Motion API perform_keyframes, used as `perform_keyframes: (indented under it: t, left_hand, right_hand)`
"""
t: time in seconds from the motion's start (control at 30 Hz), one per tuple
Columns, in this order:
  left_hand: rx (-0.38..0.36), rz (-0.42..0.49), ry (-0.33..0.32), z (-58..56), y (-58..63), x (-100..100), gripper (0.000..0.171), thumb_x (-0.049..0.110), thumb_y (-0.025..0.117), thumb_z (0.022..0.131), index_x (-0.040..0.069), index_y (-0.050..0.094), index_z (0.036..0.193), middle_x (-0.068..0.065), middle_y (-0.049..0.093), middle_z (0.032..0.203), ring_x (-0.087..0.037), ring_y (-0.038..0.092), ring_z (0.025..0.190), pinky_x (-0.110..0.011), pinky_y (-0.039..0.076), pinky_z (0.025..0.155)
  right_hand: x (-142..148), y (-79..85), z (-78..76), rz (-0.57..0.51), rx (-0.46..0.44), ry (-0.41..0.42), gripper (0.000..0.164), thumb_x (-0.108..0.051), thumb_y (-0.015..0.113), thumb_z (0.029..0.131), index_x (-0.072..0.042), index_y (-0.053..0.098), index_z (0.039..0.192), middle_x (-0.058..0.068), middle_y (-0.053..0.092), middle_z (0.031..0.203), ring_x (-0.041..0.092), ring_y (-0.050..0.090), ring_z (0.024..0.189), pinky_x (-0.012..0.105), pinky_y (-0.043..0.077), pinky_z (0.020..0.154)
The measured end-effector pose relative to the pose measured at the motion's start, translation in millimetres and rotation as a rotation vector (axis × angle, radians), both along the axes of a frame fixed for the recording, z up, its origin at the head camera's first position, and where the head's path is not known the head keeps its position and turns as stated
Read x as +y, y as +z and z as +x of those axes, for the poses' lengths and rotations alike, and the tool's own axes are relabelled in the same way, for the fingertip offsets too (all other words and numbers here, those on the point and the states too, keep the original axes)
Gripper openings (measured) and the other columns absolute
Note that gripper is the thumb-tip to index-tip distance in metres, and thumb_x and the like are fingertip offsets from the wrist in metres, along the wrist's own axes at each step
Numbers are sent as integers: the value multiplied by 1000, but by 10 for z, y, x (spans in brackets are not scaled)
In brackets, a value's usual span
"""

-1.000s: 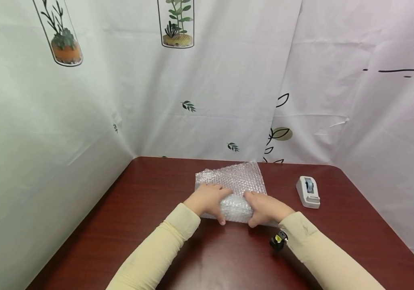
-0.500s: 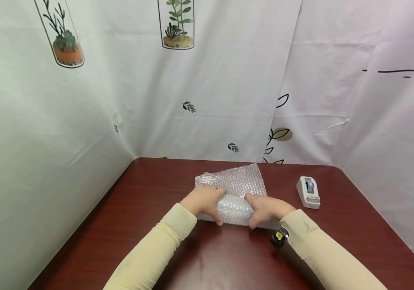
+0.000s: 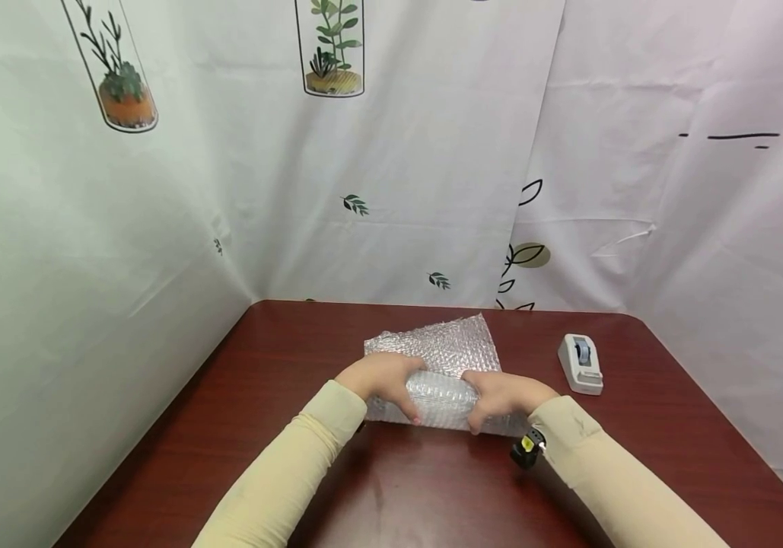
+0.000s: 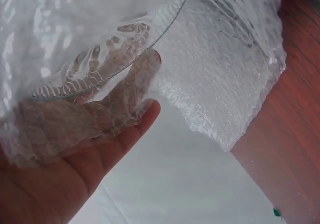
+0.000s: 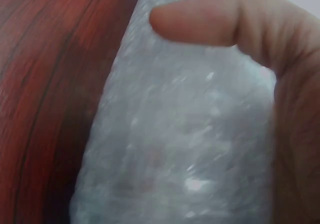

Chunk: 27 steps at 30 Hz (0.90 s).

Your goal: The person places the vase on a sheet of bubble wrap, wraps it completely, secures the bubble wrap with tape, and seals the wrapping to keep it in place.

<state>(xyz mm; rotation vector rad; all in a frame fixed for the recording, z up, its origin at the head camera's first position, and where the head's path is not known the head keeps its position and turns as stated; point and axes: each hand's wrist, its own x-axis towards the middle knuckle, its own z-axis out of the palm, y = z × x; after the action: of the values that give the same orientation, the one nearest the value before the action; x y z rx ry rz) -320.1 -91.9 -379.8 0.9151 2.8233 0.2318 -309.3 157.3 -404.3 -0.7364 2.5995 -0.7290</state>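
Note:
A roll of bubble wrap [image 3: 440, 397] lies on the table, with a flat sheet of the wrap [image 3: 456, 342] spreading behind it. My left hand [image 3: 384, 380] grips the roll's left part, thumb on the near side. My right hand [image 3: 504, 396] holds the right part across its top. In the left wrist view, fingers of the left hand [image 4: 85, 161] show partly through loose clear film. A clear, ribbed thing with a curved rim [image 4: 70, 89] sits inside the roll's end there. The right wrist view has the right thumb [image 5: 195, 21] pressed along the wrapped surface.
A white tape dispenser [image 3: 580, 364] with a roll of tape stands on the right of the dark red wooden table [image 3: 398, 487]. White curtains [image 3: 425, 167] printed with plants enclose the back and sides.
My left hand has shifted slightly left along the roll. The wrap has come a little nearer, while the right hand has hardly moved. The tape dispenser stays put.

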Motion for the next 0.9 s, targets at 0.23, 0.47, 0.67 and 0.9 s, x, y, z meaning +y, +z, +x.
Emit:
perform_keyframes:
  t: [0.23,0.47,0.67,0.9]
  left_hand:
    - [-99,3,23,-65,-3,12,97,51,91,64,21,52,147,2,57,144,-20,53,131,-38,43,107]
    - [-210,53,59,-117,-7,11,99,48,91,65,18,50,149,0,51,150,-21,45,139,-40,38,112]
    - [-275,60,60,-171,-19,13,96,48,89,67,14,50,149,-2,50,152,-23,42,142,-40,36,114]
    - [-381,59,81,-216,9,-7,99,51,87,67,14,48,150,-3,45,155,-24,36,146,-42,32,116]
  right_hand:
    - [51,85,110,-36,-13,-73,68,-16,88,61,-5,55,119,3,61,98,19,58,89,40,48,83]
    - [187,65,152,132,156,-78,86,-32,93,62,-5,54,132,4,64,110,18,59,98,44,48,93]
    - [218,16,110,158,167,-58,79,-35,93,62,-9,57,127,2,64,106,19,60,96,46,48,90]
    - [236,12,50,75,21,-52,77,-29,93,62,-12,57,127,2,63,106,19,57,96,44,46,92]
